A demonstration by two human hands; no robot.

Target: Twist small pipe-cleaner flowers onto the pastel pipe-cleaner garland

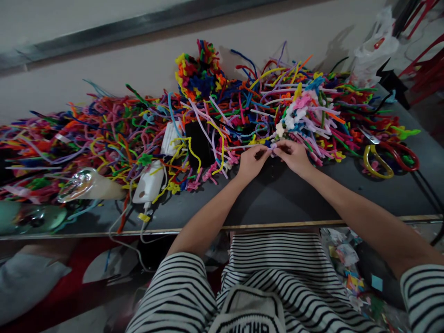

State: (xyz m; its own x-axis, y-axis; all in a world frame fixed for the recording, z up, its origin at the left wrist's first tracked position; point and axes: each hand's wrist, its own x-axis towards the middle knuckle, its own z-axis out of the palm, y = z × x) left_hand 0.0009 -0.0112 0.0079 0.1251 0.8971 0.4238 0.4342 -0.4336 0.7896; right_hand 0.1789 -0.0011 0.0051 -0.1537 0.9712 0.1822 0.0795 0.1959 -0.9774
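Note:
Both of my hands meet over the front of a long heap of coloured pipe cleaners [104,120]. Fingers of my left hand [254,159] are pinched together on a pale lilac pipe cleaner piece [273,147]. My right hand [293,155] pinches the same small piece from the other side, fingertips nearly touching the left ones. Its exact shape is partly hidden by my fingers. Just beyond it lies a bunch of white, pink and blue pipe cleaner flowers [294,113].
Scissors with one yellow and one red handle [378,162] lie at the right. A white charger with cables [150,182], a black phone-like slab [198,145] and a clear plastic cup [88,185] are to the left. A white plastic bag [374,48] stands back right.

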